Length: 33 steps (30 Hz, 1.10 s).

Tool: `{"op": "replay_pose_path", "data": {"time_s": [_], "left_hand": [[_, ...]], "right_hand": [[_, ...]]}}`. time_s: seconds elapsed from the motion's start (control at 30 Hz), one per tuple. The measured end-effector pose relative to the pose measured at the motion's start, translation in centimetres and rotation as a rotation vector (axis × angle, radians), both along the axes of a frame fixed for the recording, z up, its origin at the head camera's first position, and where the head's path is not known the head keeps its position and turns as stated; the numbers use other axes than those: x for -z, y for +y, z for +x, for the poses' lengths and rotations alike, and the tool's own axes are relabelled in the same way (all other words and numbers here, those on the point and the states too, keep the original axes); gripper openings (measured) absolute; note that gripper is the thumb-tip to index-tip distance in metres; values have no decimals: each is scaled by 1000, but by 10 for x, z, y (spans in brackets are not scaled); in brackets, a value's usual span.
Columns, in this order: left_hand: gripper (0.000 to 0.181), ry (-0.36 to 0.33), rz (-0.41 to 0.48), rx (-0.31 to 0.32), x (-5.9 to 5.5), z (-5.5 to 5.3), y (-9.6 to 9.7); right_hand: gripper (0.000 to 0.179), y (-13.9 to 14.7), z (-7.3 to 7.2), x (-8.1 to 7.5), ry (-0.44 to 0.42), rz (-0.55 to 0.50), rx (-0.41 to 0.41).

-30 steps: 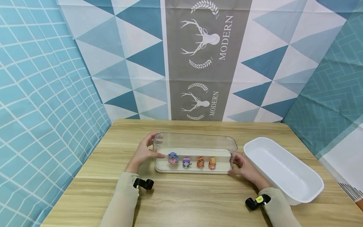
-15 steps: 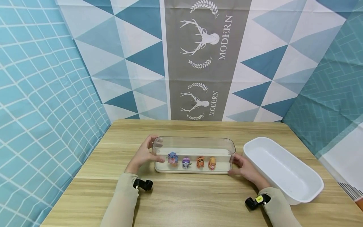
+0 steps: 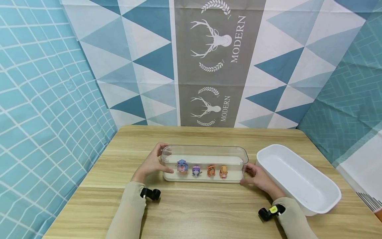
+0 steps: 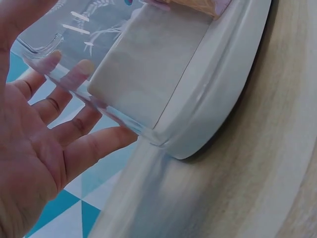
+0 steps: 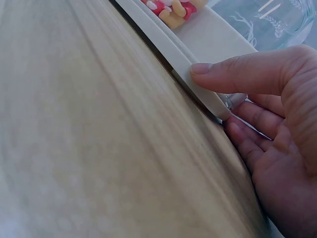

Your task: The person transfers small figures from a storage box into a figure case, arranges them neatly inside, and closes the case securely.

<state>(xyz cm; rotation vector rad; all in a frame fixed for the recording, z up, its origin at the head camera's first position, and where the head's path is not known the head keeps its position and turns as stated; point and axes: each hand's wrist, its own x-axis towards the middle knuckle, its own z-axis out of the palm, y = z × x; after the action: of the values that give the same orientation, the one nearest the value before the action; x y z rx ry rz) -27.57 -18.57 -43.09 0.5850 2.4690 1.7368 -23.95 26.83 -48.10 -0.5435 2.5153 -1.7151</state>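
Observation:
In the head view, a long display case stands mid-table: a clear cover (image 3: 206,150) over a cream base (image 3: 203,180). Behind the cover sit small figurines in a row: a blue one (image 3: 182,165), a purple one (image 3: 196,171), an orange striped one (image 3: 211,170) and a yellow one (image 3: 223,171). My left hand (image 3: 150,163) grips the cover's left end, thumb in front, fingers (image 4: 81,119) spread round the back corner. At the right end my right hand (image 3: 259,178) holds the base, its thumb (image 5: 233,74) on the front edge and other fingers curled at the end.
A white oblong tub (image 3: 298,176) stands to the right, just beyond the right hand. All of this is on a wood-grain table (image 3: 197,212). Patterned cloths (image 3: 221,66) hang behind the table and along its sides.
The clear cover has come down slightly toward the base, and my left hand has lowered a little with it. The right hand, the base and the tub have hardly moved.

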Motion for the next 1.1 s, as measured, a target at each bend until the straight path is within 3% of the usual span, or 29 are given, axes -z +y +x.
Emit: {"op": "replay_pose_path", "data": {"time_s": [0.27, 0.5, 0.77, 1.1], "left_hand": [[104, 6, -34, 15, 0, 0, 0], [108, -49, -39, 55, -3, 2, -1], [108, -58, -55, 78, -5, 2, -3], [98, -47, 11, 155, -8, 3, -9]], "right_hand": [[73, 0, 0, 1, -7, -1, 6], [74, -2, 0, -2, -14, 9, 8], [76, -2, 0, -4, -29, 20, 9], [65, -2, -1, -9, -36, 61, -14]]}}
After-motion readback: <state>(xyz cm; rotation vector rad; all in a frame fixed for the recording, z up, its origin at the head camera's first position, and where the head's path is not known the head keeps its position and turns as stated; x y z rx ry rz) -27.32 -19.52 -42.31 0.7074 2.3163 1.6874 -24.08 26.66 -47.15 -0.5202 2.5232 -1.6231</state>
